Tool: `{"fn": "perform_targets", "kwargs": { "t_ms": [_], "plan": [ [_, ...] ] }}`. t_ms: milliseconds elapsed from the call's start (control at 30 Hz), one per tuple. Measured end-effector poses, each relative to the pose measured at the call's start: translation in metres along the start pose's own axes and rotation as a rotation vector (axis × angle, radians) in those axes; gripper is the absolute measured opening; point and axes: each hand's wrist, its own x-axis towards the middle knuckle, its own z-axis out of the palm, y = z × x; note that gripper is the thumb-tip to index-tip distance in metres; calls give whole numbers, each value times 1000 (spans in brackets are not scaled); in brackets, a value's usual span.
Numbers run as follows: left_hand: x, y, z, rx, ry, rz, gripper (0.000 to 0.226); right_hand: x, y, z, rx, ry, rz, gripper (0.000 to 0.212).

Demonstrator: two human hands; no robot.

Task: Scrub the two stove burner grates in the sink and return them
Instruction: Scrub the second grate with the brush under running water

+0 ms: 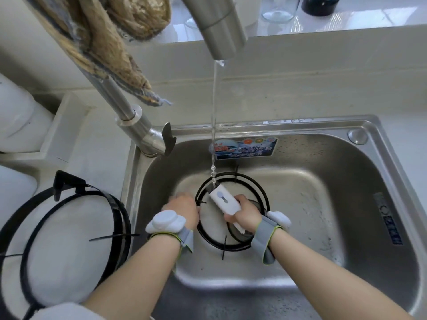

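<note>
One grate [208, 236] lies flat in the sink [346, 181], its rim gripped at nine o'clock by the left hand [182, 209]. A white brush [225, 200] is held in the closed right hand [247, 213] over the ring's centre, its head pointed to eleven o'clock and struck by water [214, 112] from the tap [221, 26] at twelve. The second grate [120, 225] is seen on the counter at nine o'clock of the sink, untouched.

Steel sink [381, 172] set into a pale desk [99, 144].
One grate [250, 179] lies flat on the wet sink floor. Second grate [116, 218] lies flat on the desk, just left of the sink rim. Sticker [245, 148] on the sink's back wall; tap [147, 137] base at its rear left corner.
</note>
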Motion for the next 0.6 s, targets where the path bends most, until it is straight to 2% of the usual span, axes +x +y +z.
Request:
{"fn": "perform_targets", "kwargs": {
  "t_ms": [67,133,200,333,500,600],
  "plan": [
    [-7,10,1,36,41,70,76,-3,-1,5,17,-51,3,55],
    [-15,20,9,24,-27,164,84,-3,-1,11,50,-71,11,54],
    [-16,21,12,52,-77,197,86,0,-2,13,74,-43,23,53],
    [-20,20,16,45,-116,255,87,7,-1,14,305,103,115,55],
    [-23,20,21,-2,-101,290,85,5,3,25,199,41,61,56],
    [-23,17,23,-3,-92,300,89,11,4,14,395,192,120,54]
  ]
}}
